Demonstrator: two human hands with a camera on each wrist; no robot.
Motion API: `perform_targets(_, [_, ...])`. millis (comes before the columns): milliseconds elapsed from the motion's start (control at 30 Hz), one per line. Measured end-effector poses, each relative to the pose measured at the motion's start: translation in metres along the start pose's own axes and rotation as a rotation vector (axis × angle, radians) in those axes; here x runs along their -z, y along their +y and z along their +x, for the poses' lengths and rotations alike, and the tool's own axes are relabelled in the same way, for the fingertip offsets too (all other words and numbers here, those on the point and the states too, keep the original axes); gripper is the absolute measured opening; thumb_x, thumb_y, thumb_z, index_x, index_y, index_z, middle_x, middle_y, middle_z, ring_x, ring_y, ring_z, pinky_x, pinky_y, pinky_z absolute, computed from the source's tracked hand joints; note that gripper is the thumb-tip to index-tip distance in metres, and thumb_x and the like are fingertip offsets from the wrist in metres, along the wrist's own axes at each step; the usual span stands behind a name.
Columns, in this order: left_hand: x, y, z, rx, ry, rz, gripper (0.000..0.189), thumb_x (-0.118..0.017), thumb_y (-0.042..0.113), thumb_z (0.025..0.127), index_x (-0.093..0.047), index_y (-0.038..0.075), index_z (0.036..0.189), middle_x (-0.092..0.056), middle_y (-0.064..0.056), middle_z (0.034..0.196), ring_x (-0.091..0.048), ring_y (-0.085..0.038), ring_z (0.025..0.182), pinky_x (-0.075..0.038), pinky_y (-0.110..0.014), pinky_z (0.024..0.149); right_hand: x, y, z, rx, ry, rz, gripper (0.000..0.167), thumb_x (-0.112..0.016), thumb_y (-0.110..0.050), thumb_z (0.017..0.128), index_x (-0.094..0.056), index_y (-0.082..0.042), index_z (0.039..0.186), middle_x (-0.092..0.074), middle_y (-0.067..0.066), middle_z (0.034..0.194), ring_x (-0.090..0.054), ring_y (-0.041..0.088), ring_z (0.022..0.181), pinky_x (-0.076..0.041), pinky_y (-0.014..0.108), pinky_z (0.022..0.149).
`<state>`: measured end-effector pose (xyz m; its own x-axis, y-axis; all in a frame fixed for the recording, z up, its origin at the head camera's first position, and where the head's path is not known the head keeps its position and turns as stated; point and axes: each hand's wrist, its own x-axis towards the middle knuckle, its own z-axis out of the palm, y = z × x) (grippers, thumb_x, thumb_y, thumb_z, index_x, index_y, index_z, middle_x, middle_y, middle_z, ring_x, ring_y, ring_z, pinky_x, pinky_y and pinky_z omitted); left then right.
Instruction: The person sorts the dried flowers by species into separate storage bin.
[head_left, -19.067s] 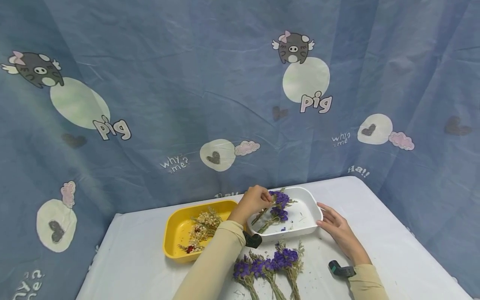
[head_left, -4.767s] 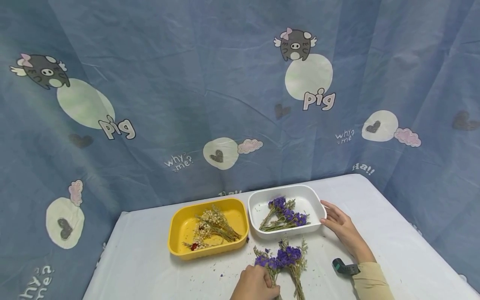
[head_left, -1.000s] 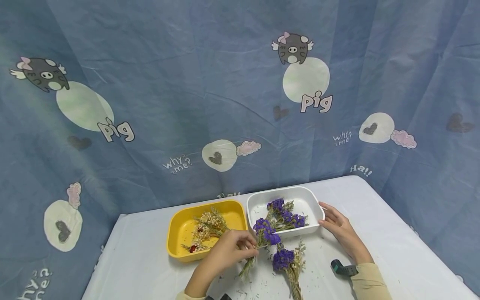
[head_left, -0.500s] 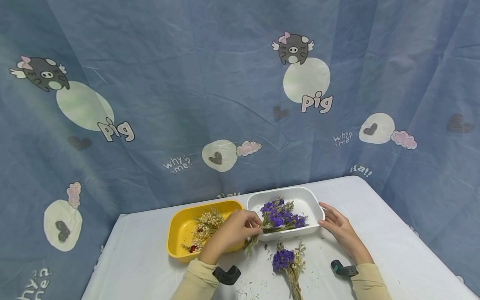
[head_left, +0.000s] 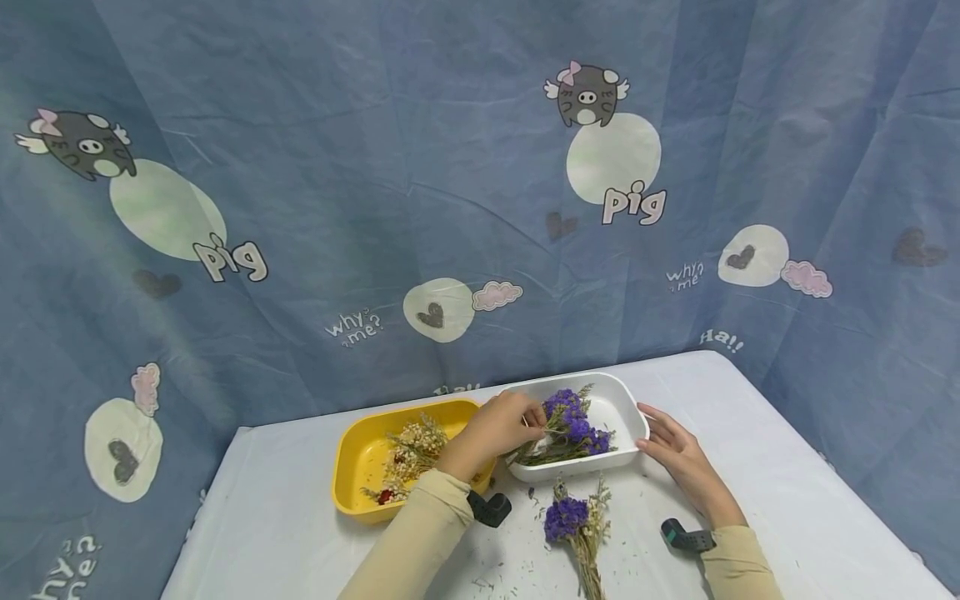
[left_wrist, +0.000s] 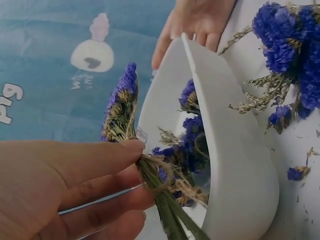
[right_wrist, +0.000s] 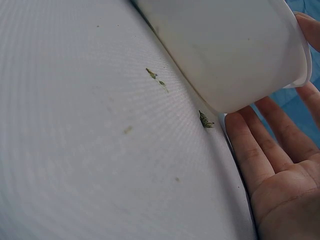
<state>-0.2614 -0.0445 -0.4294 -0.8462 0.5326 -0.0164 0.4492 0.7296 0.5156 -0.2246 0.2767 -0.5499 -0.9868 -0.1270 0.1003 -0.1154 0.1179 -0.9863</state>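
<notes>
My left hand (head_left: 504, 427) is over the left end of a white tray (head_left: 618, 392). It pinches the tied stems of a bunch of purple dried flowers (left_wrist: 120, 107) between thumb and fingers, the blossoms pointing up in the left wrist view. Other purple bunches (head_left: 596, 442) lie inside that tray, partly hidden behind the held one. At the tray's right end my right hand (head_left: 678, 454) rests its fairly straight fingers (right_wrist: 285, 130) against the outer wall and rim. One more purple bunch (head_left: 567, 521) lies on the table in front of the tray.
Left of the white tray stands a yellow tray (head_left: 347, 467) with cream and red dried flowers (head_left: 408, 450), partly covered by my left forearm. Small plant crumbs are scattered over the white tablecloth (head_left: 262, 508). A blue printed curtain (head_left: 480, 167) hangs behind the table.
Earlier, my left hand took a purple bunch from the table. Over the last second it carried that bunch up and right into the white tray. My right hand has stayed at the tray's end.
</notes>
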Motion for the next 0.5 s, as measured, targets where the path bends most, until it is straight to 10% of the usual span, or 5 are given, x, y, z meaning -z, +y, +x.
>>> perform_targets(500, [-0.029,0.006,0.035,0.041,-0.002,0.086,0.013,-0.083,0.015,0.088,-0.072,0.016,0.081,-0.069,0.005,0.081,-0.057,-0.006,0.069,-0.051,-0.022,0.067,0.001,-0.001,0.001,-0.021,0.001,0.001,0.069,-0.066,-0.017,0.102,-0.032,-0.01,0.162,-0.032,0.027,0.165,-0.052,-0.017,0.122,-0.045,0.007,0.101])
